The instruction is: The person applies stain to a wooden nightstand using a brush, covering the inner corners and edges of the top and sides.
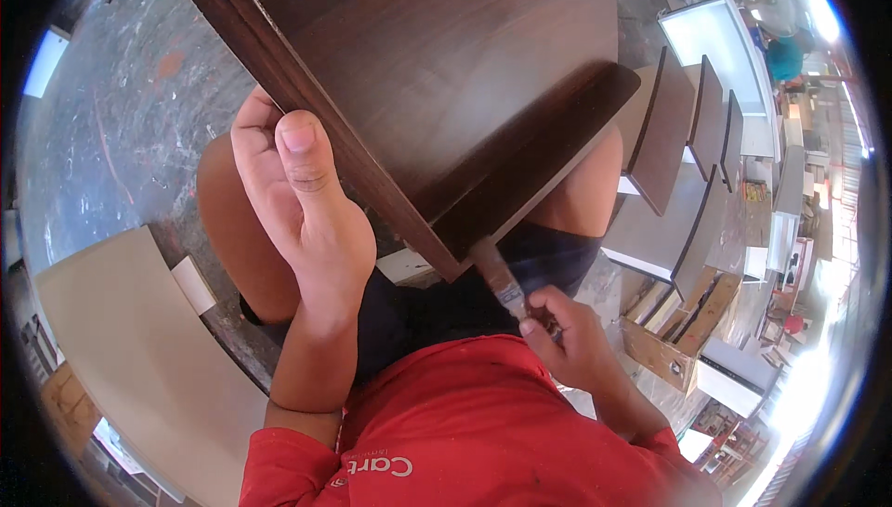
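Observation:
A dark brown wooden furniture piece [446, 52] with a raised edge lies tilted across my lap. My left hand [311, 196] supports its left edge, thumb up along the outer side and the other fingers partly hidden behind the wood. In my right hand [569, 335] is a paintbrush [502, 279], gripped by its handle. The bristles touch the near corner of the piece, at the end of a dark strip [539, 149] that runs up to the right. The wood beyond the strip has a dull sheen.
Several dark-edged panels [662, 131] stand in a row at the right. Below them is a wooden crate [664, 344] with pieces inside. A large beige board [149, 358] lies at the lower left, on a stained grey floor [111, 135]. Bright light comes from the far right.

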A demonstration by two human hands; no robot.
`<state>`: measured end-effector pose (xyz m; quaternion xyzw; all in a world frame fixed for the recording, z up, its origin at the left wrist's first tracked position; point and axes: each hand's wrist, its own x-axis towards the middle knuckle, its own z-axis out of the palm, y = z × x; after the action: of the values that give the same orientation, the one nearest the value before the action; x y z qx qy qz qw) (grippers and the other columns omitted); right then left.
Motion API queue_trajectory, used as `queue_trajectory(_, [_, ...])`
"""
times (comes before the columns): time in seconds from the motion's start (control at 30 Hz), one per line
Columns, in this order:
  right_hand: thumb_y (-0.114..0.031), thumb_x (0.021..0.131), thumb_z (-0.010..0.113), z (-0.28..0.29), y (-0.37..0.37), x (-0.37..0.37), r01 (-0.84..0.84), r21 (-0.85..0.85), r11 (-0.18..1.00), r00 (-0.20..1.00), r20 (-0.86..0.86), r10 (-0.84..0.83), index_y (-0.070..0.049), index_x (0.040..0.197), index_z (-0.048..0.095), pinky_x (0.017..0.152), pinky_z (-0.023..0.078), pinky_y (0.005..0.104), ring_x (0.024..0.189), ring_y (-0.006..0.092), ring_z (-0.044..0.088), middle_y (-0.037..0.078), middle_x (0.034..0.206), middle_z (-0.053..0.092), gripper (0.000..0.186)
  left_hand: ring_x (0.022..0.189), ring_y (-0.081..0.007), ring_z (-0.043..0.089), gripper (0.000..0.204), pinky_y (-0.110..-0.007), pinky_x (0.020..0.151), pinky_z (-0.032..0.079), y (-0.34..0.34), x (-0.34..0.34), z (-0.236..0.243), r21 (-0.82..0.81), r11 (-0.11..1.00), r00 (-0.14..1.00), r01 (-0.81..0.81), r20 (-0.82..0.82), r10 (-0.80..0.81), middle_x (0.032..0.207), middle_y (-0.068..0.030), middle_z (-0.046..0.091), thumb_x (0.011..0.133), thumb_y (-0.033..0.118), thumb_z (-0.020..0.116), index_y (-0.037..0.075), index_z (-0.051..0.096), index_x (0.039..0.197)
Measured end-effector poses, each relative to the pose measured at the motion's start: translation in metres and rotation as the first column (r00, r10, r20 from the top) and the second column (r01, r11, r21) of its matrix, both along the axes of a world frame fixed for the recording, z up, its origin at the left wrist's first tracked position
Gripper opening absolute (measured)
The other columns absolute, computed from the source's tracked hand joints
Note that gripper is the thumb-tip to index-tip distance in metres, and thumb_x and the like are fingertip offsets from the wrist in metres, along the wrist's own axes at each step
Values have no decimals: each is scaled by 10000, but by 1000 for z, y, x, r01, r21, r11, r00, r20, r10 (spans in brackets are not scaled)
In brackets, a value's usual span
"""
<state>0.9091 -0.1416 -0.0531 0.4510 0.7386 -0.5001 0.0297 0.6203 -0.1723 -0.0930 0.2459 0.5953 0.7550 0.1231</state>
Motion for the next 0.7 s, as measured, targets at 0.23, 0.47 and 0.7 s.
queue_trajectory(0.23, [-169, 963, 684, 5, 1, 0, -39, 29, 999, 999, -10, 40, -50, 1063, 592, 588, 468, 340, 615, 186, 602, 117, 747, 611, 181, 925, -56, 468, 565, -205, 860, 370, 0, 0, 2, -1, 1000, 1000, -1, 15, 1, 1064, -18, 554, 1094, 434, 526, -65, 455, 1350])
queue_trajectory(0.47, [-170, 945, 706, 14, 2, -1, -89, 18, 996, 996, 20, 88, -51, 1038, 600, 586, 482, 345, 623, 200, 634, 113, 755, 625, 184, 932, -61, 464, 564, -208, 853, 371, 0, -1, 2, 15, 1000, 1000, -10, 0, 10, 1088, -30, 548, 1095, 425, 525, -69, 452, 1357])
queue_trajectory(0.7, [-161, 937, 705, 18, 5, -6, -142, -6, 990, 989, 38, 142, -42, 1034, 617, 607, 499, 352, 653, 258, 667, 117, 773, 647, 177, 935, -66, 468, 578, -214, 858, 374, -1, -3, 0, 15, 1000, 1000, -7, 0, 7, 1098, -35, 550, 1090, 428, 535, -74, 449, 1363])
